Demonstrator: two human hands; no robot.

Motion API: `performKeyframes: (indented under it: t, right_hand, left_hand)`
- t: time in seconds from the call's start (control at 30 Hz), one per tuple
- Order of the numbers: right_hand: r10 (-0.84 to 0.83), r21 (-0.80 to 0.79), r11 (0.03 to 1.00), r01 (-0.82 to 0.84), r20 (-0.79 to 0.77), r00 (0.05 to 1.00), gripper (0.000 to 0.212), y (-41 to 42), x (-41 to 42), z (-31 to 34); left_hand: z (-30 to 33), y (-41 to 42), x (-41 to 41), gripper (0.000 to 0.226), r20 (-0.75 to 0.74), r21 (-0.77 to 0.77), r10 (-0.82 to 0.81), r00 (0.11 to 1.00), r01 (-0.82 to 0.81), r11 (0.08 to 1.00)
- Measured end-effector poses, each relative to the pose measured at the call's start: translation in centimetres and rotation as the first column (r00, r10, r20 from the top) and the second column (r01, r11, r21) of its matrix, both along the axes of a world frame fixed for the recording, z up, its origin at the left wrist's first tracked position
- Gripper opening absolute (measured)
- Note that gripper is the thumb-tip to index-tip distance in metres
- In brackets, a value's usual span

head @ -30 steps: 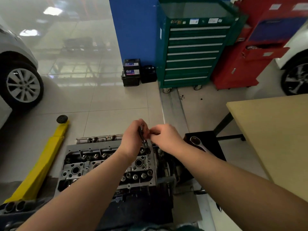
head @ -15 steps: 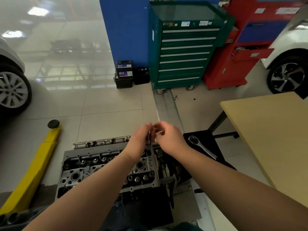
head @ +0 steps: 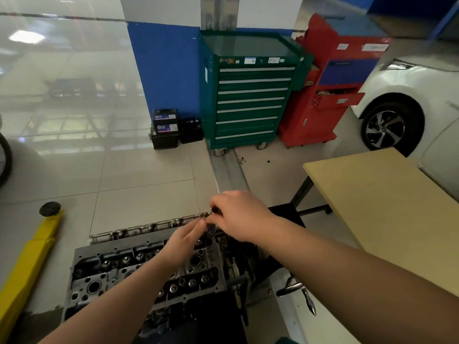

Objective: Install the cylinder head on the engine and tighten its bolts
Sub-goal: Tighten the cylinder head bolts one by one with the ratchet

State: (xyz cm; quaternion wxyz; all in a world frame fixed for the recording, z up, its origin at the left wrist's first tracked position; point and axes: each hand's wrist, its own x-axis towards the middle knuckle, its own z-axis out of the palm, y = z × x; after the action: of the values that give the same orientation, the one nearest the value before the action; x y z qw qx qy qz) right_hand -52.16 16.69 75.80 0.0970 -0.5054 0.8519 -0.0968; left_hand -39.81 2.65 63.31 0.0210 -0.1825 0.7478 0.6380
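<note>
The grey cylinder head (head: 119, 271) sits on the engine at the lower middle, with its valve wells and bolt holes facing up. At its far right corner a dark head bolt (head: 211, 225) stands upright in a hole. My right hand (head: 239, 214) grips the top of this bolt with curled fingers. My left hand (head: 185, 238) reaches in from the left with straight fingers, whose tips touch the bolt's shank. The bolt's lower end is hidden in the head.
A black stool (head: 285, 214) stands right of the engine, partly behind my right arm. A wooden table (head: 382, 207) fills the right side. A yellow lift arm (head: 27, 264) lies at the left. Green (head: 248, 95) and red (head: 330, 95) tool cabinets stand at the back. Metal handles (head: 298, 291) jut near the engine stand.
The camera tilted up and the view shifted. My left hand let go of the bolt and straightened its fingers beside it. My right hand moved over the bolt's top and now grips it.
</note>
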Motion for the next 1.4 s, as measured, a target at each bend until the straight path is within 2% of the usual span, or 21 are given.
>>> performKeyframes:
  t: [0.07, 0.13, 0.2, 0.27, 0.37, 0.43, 0.5, 0.63, 0.7, 0.8, 0.83, 0.9, 0.97, 1.07, 1.13, 1.23, 1.3, 1.33, 1.4]
  right_hand:
    - [-0.066, 0.072, 0.994, 0.077, -0.147, 0.987, 0.051, -0.5, 0.5, -0.2]
    - [-0.103, 0.104, 0.985, 0.137, -0.28, 0.954, 0.061, -1.2, 1.4, -0.5]
    - [-0.122, 0.091, 0.984, 0.156, -0.303, 0.945, 0.063, -1.7, 2.1, -0.6]
    - [-0.102, 0.027, 0.993, 0.111, -0.238, 0.966, 0.054, -1.4, 2.4, -0.3]
    - [0.05, -0.007, 0.999, -0.052, -0.144, 0.988, 0.031, -0.4, 2.0, 0.7]
    - [0.056, 0.062, 0.997, -0.049, -0.13, 0.99, 0.024, 0.0, 1.8, 1.4]
    - [-0.005, 0.104, 0.994, 0.025, -0.183, 0.983, 0.018, -0.2, 1.8, 1.4]
    - [-0.127, 0.14, 0.975, 0.171, -0.279, 0.952, 0.043, -1.0, 2.4, 0.8]
    - [-0.126, 0.122, 0.979, 0.164, -0.271, 0.954, 0.051, -0.7, 2.3, 0.7]
    - [-0.023, 0.125, 0.991, 0.04, -0.138, 0.99, 0.035, 0.1, 2.0, 1.1]
    - [-0.009, 0.139, 0.99, 0.023, -0.101, 0.995, 0.029, 0.4, 2.0, 1.3]
    - [-0.038, 0.171, 0.984, 0.053, -0.091, 0.995, 0.024, 0.3, 2.2, 1.4]
    - [-0.094, 0.191, 0.974, 0.119, -0.137, 0.986, 0.028, -0.3, 2.6, 1.1]
    - [-0.183, 0.202, 0.955, 0.217, -0.173, 0.968, 0.043, -1.3, 3.1, 0.8]
    - [-0.192, 0.19, 0.954, 0.232, -0.205, 0.96, 0.047, -1.2, 3.1, 0.8]
    - [-0.061, 0.135, 0.988, 0.08, -0.137, 0.989, 0.036, -0.2, 2.8, 1.3]
    - [0.007, 0.167, 0.986, 0.008, -0.09, 0.996, 0.022, 0.1, 2.7, 1.7]
    - [-0.018, 0.183, 0.982, 0.035, -0.094, 0.995, 0.02, 0.0, 2.7, 1.7]
    - [-0.111, 0.196, 0.97, 0.141, -0.157, 0.981, 0.035, -0.6, 2.9, 1.3]
  left_hand:
    - [-1.2, -0.3, 0.6, 0.024, 0.023, -0.219, -0.01, 1.0, 0.014, 0.976]
    - [-2.2, 0.0, 0.8, 0.032, -0.034, -0.447, -0.043, 0.999, 0.023, 0.894]
    - [-2.4, 0.6, 0.4, 0.03, -0.119, -0.519, 0.0, 0.993, -0.063, 0.852]
    - [-2.5, 0.9, 0.1, 0.017, -0.158, -0.496, 0.059, 0.986, -0.131, 0.859]
    - [-2.9, 0.6, -0.3, 0.016, -0.157, -0.466, 0.012, 0.988, -0.085, 0.881]
    - [-2.8, 0.5, -0.4, 0.029, -0.122, -0.431, -0.037, 0.992, -0.02, 0.902]
    - [-2.1, 0.9, -0.8, 0.032, -0.136, -0.378, -0.033, 0.99, -0.021, 0.926]
    - [-0.6, 2.0, -1.4, 0.017, -0.263, -0.378, 0.095, 0.96, -0.193, 0.905]
    - [-0.5, 2.2, -1.4, 0.03, -0.291, -0.425, 0.077, 0.954, -0.201, 0.883]
    - [-0.7, 1.9, -1.3, 0.053, -0.3, -0.432, -0.003, 0.954, -0.133, 0.892]
    - [-0.7, 1.7, -1.2, 0.054, -0.301, -0.438, -0.027, 0.953, -0.113, 0.892]
    - [-0.1, 1.6, -1.1, 0.04, -0.301, -0.419, -0.054, 0.952, -0.081, 0.905]
    - [0.0, 1.9, -0.9, 0.024, -0.3, -0.349, -0.009, 0.954, -0.101, 0.932]
    - [0.0, 2.4, -0.8, 0.03, -0.292, -0.333, 0.16, 0.943, -0.257, 0.907]
    - [-0.2, 2.4, -0.8, 0.043, -0.311, -0.351, 0.143, 0.94, -0.253, 0.901]
    - [0.3, 1.7, -0.8, 0.052, -0.298, -0.389, 0.025, 0.954, -0.145, 0.91]
    - [0.8, 1.5, -0.7, 0.038, -0.29, -0.392, -0.04, 0.956, -0.081, 0.916]
    - [1.0, 1.6, -0.7, 0.027, -0.288, -0.37, -0.049, 0.956, -0.064, 0.927]
    - [1.3, 2.0, -0.7, 0.019, -0.284, -0.304, 0.022, 0.959, -0.111, 0.946]
